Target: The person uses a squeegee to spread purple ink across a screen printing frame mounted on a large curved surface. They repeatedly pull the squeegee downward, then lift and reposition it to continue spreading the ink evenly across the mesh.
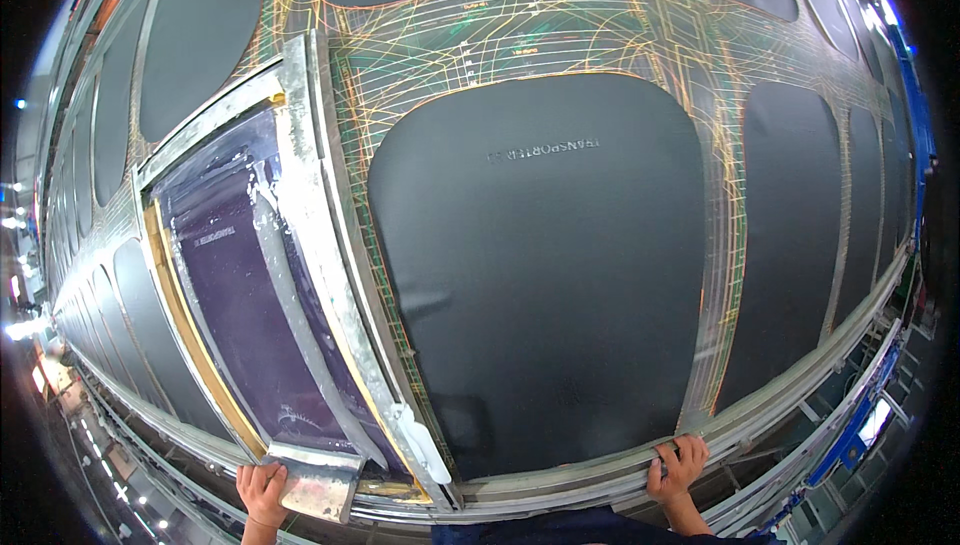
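My left hand [261,495] grips a flat metal squeegee [320,486] at the near end of a framed printing screen. The screen's metal frame [320,225] surrounds purple mesh [225,295] with grey streaks and pale smears, and yellowish strips along its inner edges. The screen lies at the left over a long printing surface. My right hand [676,470] has its fingers curled on the near metal rail [590,475], right of the screen, below a large dark panel [540,275].
Dark panels [785,235] bordered by dense orange, green and white line patterns [500,40] extend left, right and away. Metal rails and blue fittings [860,425] run along the near right edge. A dark floor with small lights [120,490] shows at lower left.
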`<state>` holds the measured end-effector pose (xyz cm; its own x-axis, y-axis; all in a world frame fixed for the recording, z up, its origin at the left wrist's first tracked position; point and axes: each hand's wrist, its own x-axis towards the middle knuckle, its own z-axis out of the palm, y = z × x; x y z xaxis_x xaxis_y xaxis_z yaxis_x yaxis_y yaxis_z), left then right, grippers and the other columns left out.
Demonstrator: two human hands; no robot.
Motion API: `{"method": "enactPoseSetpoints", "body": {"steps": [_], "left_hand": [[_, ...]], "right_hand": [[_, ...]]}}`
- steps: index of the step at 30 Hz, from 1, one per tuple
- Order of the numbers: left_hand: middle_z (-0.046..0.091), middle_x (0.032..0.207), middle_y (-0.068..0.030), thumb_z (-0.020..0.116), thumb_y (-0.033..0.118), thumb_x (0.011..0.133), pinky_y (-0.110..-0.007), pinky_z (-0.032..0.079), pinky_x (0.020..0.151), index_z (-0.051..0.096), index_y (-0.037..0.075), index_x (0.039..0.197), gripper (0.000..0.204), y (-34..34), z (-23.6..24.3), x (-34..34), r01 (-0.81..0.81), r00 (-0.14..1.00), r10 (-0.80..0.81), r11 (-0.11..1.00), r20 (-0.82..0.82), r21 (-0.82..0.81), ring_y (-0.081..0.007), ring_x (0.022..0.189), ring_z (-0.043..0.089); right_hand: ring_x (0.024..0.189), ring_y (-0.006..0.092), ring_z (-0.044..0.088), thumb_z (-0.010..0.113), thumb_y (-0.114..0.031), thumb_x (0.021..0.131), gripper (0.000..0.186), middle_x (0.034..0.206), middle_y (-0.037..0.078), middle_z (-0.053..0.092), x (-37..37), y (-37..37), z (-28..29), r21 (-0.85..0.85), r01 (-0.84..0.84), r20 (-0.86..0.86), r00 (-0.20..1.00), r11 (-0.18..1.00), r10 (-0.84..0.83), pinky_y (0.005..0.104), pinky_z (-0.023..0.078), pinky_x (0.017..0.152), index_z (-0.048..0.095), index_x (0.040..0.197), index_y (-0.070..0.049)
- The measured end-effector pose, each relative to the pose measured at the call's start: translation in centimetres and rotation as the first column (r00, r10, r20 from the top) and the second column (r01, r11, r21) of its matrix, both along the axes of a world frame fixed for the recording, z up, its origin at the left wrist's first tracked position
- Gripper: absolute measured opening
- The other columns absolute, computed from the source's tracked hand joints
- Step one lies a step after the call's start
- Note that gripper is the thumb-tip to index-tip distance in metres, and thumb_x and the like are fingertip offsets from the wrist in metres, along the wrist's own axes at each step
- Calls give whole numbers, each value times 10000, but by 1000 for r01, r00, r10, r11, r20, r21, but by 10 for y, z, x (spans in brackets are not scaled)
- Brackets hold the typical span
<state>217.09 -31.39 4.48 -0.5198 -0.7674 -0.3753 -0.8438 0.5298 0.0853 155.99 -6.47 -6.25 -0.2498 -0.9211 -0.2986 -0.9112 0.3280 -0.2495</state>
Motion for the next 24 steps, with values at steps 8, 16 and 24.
{"method": "enactPoseSetpoints", "body": {"steps": [8, 16, 24], "left_hand": [[639, 936, -79, 756, 251, 704, -475, 434, 713, 617, 93, 1000, 363, -11, 2, 4, 28, 999, -25, 995, -33, 95, -319, 825, 603], [692, 1042, -143, 597, 131, 867, -465, 472, 757, 738, 62, 1080, 264, -17, 7, -7, 29, 1000, -29, 995, 2, 97, -339, 905, 642], [696, 986, -135, 654, 82, 798, -452, 487, 690, 739, 42, 1040, 259, -6, 8, -1, 57, 997, -56, 998, -45, 31, -332, 842, 644]], "right_hand": [[1047, 389, 531, 576, -316, 741, 295, 1044, 169, 572, 0, 5, 1, 97, -17, -1, 1000, 995, 17, 549, 351, 969, 693, 910, -104], [1007, 377, 538, 589, -320, 734, 272, 998, 150, 552, -1, -1, 3, 57, -19, -11, 1000, 998, 19, 542, 361, 948, 686, 897, -125], [1034, 331, 563, 630, -272, 734, 233, 1014, 87, 585, 6, -2, 2, -30, 17, -3, 1000, 999, -17, 515, 371, 945, 700, 922, -152]]}}
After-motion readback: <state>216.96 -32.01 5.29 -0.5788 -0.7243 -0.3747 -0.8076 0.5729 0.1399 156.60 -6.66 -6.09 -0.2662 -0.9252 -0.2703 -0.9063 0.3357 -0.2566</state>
